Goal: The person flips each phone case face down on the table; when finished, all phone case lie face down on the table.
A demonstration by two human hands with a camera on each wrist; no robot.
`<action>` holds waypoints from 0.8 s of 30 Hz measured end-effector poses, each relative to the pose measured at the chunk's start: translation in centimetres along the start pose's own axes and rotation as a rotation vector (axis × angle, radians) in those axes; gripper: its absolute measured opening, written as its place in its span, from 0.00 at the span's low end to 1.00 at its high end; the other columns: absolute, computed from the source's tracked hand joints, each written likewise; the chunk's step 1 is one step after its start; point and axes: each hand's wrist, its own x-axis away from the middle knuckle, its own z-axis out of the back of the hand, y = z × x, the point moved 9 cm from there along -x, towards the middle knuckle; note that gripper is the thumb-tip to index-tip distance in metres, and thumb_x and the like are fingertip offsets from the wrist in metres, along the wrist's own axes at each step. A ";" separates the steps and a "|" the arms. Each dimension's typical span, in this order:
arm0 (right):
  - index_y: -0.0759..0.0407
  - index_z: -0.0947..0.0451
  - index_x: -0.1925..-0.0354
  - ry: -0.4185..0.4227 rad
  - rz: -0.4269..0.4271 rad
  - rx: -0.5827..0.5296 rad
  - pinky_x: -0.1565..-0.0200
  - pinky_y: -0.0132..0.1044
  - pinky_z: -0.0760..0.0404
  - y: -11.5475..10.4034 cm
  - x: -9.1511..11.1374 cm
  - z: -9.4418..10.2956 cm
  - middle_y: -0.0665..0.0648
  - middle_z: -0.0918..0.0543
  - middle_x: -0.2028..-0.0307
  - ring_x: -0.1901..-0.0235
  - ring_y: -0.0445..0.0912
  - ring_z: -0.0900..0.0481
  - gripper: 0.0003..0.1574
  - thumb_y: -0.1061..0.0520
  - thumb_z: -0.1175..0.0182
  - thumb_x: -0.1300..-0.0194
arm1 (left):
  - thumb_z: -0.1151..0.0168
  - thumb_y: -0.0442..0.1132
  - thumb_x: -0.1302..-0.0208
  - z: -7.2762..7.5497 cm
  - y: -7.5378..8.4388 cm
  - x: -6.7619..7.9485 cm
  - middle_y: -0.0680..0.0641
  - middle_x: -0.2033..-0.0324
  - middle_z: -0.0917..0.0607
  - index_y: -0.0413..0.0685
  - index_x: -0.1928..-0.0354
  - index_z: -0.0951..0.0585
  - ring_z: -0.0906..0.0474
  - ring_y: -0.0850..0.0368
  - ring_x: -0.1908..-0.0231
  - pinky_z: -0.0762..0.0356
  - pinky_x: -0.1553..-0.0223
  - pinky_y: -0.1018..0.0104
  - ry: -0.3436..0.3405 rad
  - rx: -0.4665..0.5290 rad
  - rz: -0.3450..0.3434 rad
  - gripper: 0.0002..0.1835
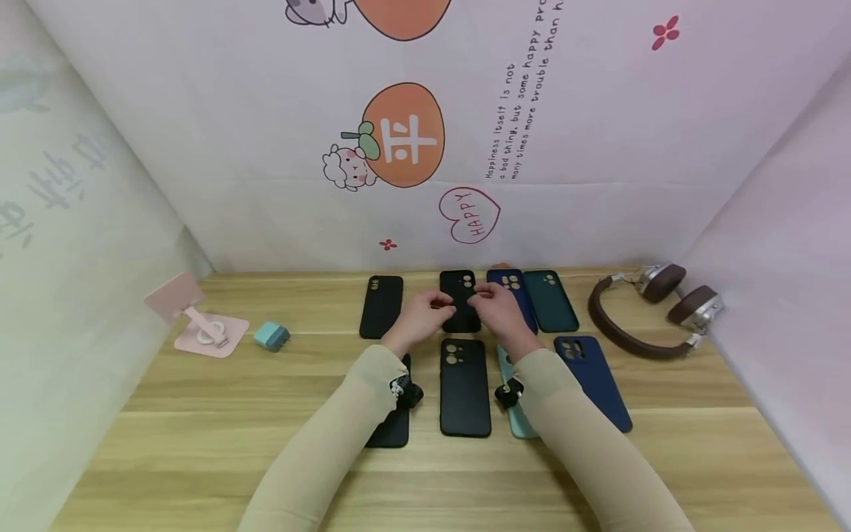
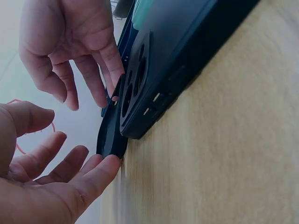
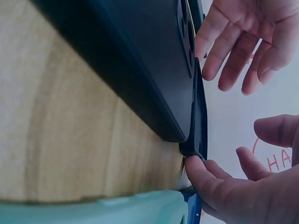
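Note:
A black phone case (image 1: pixel 463 318) lies in the back row, with a hand at each long side. My left hand (image 1: pixel 420 319) touches its left edge with the lower fingertips, thumb held apart. On the opposite edge rest fingertips of my right hand (image 1: pixel 500 314), the thumb raised and apart from the case. The left wrist view shows the left fingers (image 2: pixel 100 172) loosely extended along the case's rim. In the right wrist view, the right fingers (image 3: pixel 203 175) lie likewise against the rim. Another black phone case (image 1: pixel 465 391) lies just in front, between the forearms.
More cases lie around: black (image 1: pixel 382 307), blue (image 1: pixel 525 299), dark green (image 1: pixel 552 303), blue (image 1: pixel 598 384), and black (image 1: pixel 392 428) and mint (image 1: pixel 521 421) ones partly under the forearms. Headphones (image 1: pixel 625 340) are right; a pink stand (image 1: pixel 199 325) and a blue charger (image 1: pixel 271 336) are left.

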 end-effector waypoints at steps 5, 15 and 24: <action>0.60 0.33 0.32 -0.013 -0.027 -0.044 0.44 0.50 0.27 0.3 -0.5 0.0 0.62 0.27 0.39 0.44 0.57 0.28 0.29 0.54 0.48 0.28 | 0.40 0.43 0.30 0.3 -0.4 0.1 0.48 0.53 0.17 0.42 0.45 0.20 0.22 0.54 0.55 0.23 0.56 0.61 0.016 0.023 0.016 0.17; 0.66 0.31 0.38 -0.015 -0.007 -0.268 0.45 0.49 0.24 -0.8 -0.5 -0.1 0.65 0.27 0.44 0.48 0.55 0.25 0.21 0.59 0.52 0.25 | 0.41 0.45 0.29 0.7 -1.0 0.2 0.42 0.61 0.16 0.44 0.44 0.20 0.19 0.49 0.66 0.25 0.69 0.67 0.030 0.136 0.080 0.18; 0.66 0.31 0.38 -0.106 0.032 -0.291 0.48 0.46 0.21 -1.9 0.5 -2.0 0.64 0.25 0.44 0.47 0.55 0.23 0.20 0.59 0.53 0.23 | 0.40 0.49 0.30 0.6 -0.3 0.3 0.45 0.50 0.18 0.44 0.38 0.25 0.20 0.53 0.54 0.18 0.60 0.59 0.052 0.166 0.053 0.25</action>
